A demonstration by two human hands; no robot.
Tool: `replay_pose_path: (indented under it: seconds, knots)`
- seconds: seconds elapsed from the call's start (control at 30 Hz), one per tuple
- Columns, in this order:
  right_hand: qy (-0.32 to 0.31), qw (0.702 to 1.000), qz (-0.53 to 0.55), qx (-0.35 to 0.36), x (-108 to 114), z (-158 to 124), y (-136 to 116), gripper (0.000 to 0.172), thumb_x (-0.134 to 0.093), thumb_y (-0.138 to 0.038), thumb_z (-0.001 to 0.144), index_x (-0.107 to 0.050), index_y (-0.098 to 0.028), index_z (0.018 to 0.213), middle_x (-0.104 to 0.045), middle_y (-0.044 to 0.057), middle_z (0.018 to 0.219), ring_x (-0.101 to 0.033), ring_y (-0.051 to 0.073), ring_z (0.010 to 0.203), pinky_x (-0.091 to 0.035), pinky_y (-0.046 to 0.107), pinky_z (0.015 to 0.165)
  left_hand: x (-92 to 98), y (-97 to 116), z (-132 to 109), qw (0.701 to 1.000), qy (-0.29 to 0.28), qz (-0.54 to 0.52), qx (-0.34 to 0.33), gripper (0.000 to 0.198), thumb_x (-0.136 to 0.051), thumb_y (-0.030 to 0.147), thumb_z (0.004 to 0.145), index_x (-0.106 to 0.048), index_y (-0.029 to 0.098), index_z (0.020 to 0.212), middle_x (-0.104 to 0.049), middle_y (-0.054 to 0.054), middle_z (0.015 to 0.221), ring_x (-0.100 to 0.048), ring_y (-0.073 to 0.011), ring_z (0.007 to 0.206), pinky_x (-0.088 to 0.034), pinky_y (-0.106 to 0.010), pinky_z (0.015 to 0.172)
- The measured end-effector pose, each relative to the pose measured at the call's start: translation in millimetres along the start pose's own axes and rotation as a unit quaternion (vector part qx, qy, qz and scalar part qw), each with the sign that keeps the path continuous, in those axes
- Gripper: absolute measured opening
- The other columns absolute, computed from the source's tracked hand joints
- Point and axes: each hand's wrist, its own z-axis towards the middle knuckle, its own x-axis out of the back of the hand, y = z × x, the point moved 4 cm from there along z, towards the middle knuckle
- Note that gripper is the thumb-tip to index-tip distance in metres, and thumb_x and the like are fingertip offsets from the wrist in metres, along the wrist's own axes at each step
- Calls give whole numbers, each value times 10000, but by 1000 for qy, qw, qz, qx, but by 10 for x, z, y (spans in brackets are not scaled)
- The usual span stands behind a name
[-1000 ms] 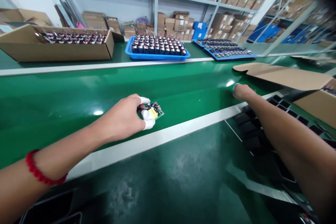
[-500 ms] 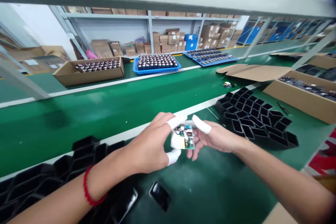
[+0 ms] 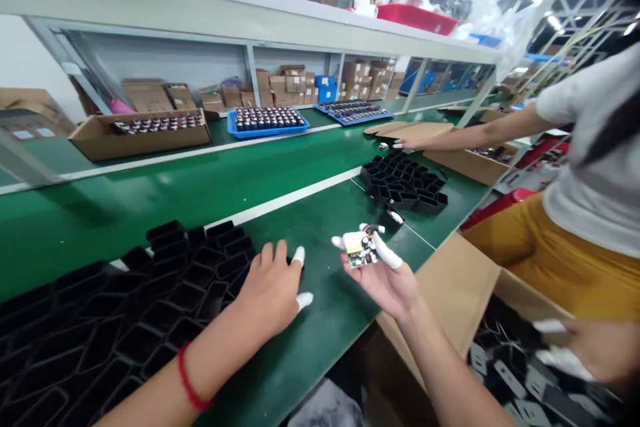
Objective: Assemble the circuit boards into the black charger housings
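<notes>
My right hand (image 3: pixel 387 277), with white finger cots, holds a small circuit board (image 3: pixel 356 257) crowded with components and a yellow-and-white block. The board rests on the fingers, with the thumb along its right side. My left hand (image 3: pixel 273 287) is over the green bench (image 3: pixel 320 310), thumb and index finger apart in white cots. A dark edge shows just behind its index finger, mostly hidden. Left of that hand stand many black open-topped plastic cases (image 3: pixel 165 310), packed side by side.
A co-worker (image 3: pixel 590 147) stands at the right, one hand reaching to a small board (image 3: pixel 383 146) on the belt, the other over a carton (image 3: pixel 450 280) of black parts. More black cases (image 3: pixel 400 180) stand ahead. Blue trays (image 3: pixel 267 133) and a cardboard box (image 3: pixel 145 143) line the far side.
My left hand has let go of the circuit board and moved left toward the cases. My right hand keeps the board. The view has swung right, bringing the co-worker and carton in.
</notes>
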Motion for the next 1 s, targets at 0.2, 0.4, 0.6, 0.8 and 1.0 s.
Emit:
replay_pose_path:
  seconds: [0.2,0.4,0.6,0.8,1.0]
  knots:
    - [43,999,-3,27,175,-192,-69,487,-867,-515,650,-714,-266,1040,-746,0,858,-537,77,529,-391,146,388,-395,126,159,999,-21,-38,2,351,-525,65,871,-652,29,1195,-607,-293,1178,-642,-466,1070,-489,-612,907]
    - [80,996,-35,2,374,-238,-11,388,-777,-498,793,-750,-168,994,-749,43,884,-701,164,687,-604,250,547,-639,312,40,981,7,-192,27,609,-609,113,846,-443,58,1429,-580,-230,1275,-600,-390,1205,-497,-511,1015]
    - [81,992,-98,25,551,-360,-5,158,-818,-277,778,-758,-226,915,-782,53,1063,-765,269,966,-672,383,781,-1113,358,-57,928,90,-348,100,706,-695,247,827,-384,30,1423,-562,-254,1368,-551,-353,1311,-461,-488,1106]
    - [90,982,-125,105,572,-406,-64,200,-888,-324,685,-746,-252,805,-727,-23,617,-510,80,281,-447,183,264,-1062,306,-49,868,168,-464,46,605,-706,313,803,-452,201,1341,-542,-123,1363,-599,-248,1239,-507,-394,1067]
    - [107,978,-112,140,317,-368,-94,124,-782,-334,817,-732,-238,757,-749,17,729,-576,88,405,-426,159,292,-831,298,24,794,173,-582,-22,601,-838,275,696,-585,242,1240,-584,-76,1247,-642,-243,1115,-545,-388,990]
